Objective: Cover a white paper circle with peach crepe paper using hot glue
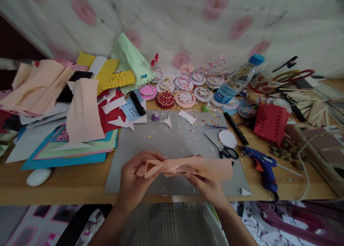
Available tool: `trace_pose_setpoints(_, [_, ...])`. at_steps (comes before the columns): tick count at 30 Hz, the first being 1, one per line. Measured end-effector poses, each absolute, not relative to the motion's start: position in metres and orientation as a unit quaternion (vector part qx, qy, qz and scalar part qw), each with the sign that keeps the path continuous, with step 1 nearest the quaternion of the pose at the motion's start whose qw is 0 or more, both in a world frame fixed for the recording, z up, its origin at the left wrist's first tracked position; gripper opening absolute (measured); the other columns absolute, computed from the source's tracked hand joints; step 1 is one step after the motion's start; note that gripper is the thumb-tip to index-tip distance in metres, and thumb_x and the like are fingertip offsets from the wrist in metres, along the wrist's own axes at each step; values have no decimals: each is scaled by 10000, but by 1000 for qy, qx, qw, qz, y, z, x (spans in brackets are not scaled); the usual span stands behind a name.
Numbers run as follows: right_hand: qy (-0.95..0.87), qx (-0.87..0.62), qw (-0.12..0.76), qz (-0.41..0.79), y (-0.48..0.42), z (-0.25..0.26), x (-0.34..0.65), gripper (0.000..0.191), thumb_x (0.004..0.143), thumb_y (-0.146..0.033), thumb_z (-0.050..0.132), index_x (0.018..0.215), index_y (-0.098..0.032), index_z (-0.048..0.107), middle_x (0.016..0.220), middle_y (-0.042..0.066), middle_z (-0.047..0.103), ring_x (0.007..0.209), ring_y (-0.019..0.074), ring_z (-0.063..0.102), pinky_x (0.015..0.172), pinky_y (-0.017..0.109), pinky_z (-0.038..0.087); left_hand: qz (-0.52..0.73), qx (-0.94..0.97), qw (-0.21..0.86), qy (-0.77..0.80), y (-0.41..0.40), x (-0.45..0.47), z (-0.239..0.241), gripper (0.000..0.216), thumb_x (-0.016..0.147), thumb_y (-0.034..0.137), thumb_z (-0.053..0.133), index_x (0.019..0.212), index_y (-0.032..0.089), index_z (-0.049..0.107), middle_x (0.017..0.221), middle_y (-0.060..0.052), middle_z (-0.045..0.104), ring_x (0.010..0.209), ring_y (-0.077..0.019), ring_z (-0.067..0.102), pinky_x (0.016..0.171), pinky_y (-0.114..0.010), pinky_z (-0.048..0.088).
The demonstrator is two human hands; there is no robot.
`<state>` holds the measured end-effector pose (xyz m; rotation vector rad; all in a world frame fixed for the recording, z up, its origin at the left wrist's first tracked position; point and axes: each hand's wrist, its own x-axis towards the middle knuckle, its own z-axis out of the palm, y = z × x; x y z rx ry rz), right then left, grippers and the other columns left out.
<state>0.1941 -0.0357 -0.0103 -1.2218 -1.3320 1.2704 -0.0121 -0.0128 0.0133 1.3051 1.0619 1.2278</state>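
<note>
Between my two hands, a folded strip of peach crepe paper (212, 168) is held over the front of the grey cutting mat (129, 160). My left hand (137, 174) grips its gathered left end, fingers closed behind and thumb in front. My right hand (205, 187) pinches the middle of the paper from below, and the right end sticks out past the fingers. Black-handled scissors (224, 150) lie beyond my right hand, near a white paper disc (227, 138). A blue glue gun (262, 163) rests farther right.
Coloured sheets (107, 158) and more peach crepe paper (83, 110) are piled at left. Several decorated paper discs (185, 98) line the back, with a water bottle (233, 83) beside them. A black marker (236, 128), a red punched piece (270, 122) and a white cable (303, 160) lie right.
</note>
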Motion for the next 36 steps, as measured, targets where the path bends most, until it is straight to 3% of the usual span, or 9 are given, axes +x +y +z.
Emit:
trace_pose_setpoints(3, [-574, -458, 415, 537, -35, -8, 193, 299, 800, -451, 702, 1031, -261, 723, 978, 42, 743, 884, 201, 690, 764, 300, 573, 540, 489, 548, 410, -12, -10, 9, 192, 735, 133, 761, 719, 218, 589, 879, 6, 680, 804, -147, 631, 697, -236, 524])
trace_pose_setpoints(7, [-514, -501, 386, 579, -32, -9, 189, 284, 822, -498, 653, 792, -229, 739, 786, 17, 719, 731, 173, 654, 645, 258, 534, 530, 426, 572, 459, -5, -7, 6, 309, 635, 123, 801, 640, 189, 499, 791, 15, 646, 728, -122, 596, 630, -198, 490])
trace_pose_setpoints(12, [-427, -523, 364, 642, -32, -17, 193, 410, 761, -579, 693, 789, -172, 745, 715, 39, 715, 615, 184, 645, 538, 274, 511, 481, 294, 649, 511, 11, -11, 9, 411, 676, 376, 798, 581, 174, 453, 547, 74, 444, 478, -55, 404, 443, -157, 339])
trace_pose_setpoints(14, [-402, -515, 363, 665, -33, -20, 195, 416, 740, -575, 716, 807, -165, 746, 733, 51, 727, 610, 194, 658, 532, 284, 515, 489, 251, 662, 510, 16, -14, 8, 427, 703, 435, 780, 595, 178, 457, 535, 76, 444, 461, -56, 412, 436, -164, 349])
trace_pose_setpoints(19, [-380, -529, 394, 648, -32, -23, 197, 385, 761, -569, 704, 845, -198, 761, 840, 68, 760, 754, 233, 705, 662, 339, 571, 479, 348, 679, 434, 13, -17, 2, 476, 686, 606, 756, 912, 200, 650, 903, -61, 711, 806, -197, 682, 686, -295, 552])
trace_pose_setpoints(23, [-500, -466, 468, 561, -25, -17, 202, 388, 768, -574, 696, 1009, -276, 757, 1008, 66, 758, 984, 266, 687, 879, 414, 553, 389, 592, 602, 368, 3, -15, 2, 295, 834, 431, 694, 1061, 243, 709, 1112, -87, 714, 1049, -245, 666, 920, -374, 518])
trace_pose_setpoints(27, [-628, -374, 497, 467, -17, -9, 209, 220, 824, -460, 693, 989, -336, 768, 1127, 56, 727, 1097, 262, 653, 984, 452, 500, 439, 695, 479, 308, 3, -16, 5, 169, 889, 277, 655, 1037, 277, 739, 1066, -54, 740, 1025, -216, 677, 1006, -414, 477])
trace_pose_setpoints(31, [-649, -385, 519, 402, -16, 0, 211, 157, 834, -464, 681, 893, -359, 783, 1073, 59, 736, 1148, 270, 619, 991, 477, 492, 502, 714, 401, 279, 5, -16, 7, 163, 900, 249, 641, 1010, 301, 750, 1005, -42, 768, 1035, -223, 681, 1033, -471, 462])
trace_pose_setpoints(36, [-626, -424, 492, 432, -24, 2, 209, 201, 821, -479, 687, 879, -310, 777, 941, 54, 760, 959, 269, 687, 866, 432, 544, 450, 703, 457, 307, 5, -19, 8, 181, 879, 370, 657, 1011, 295, 756, 996, -47, 776, 950, -233, 712, 915, -416, 545])
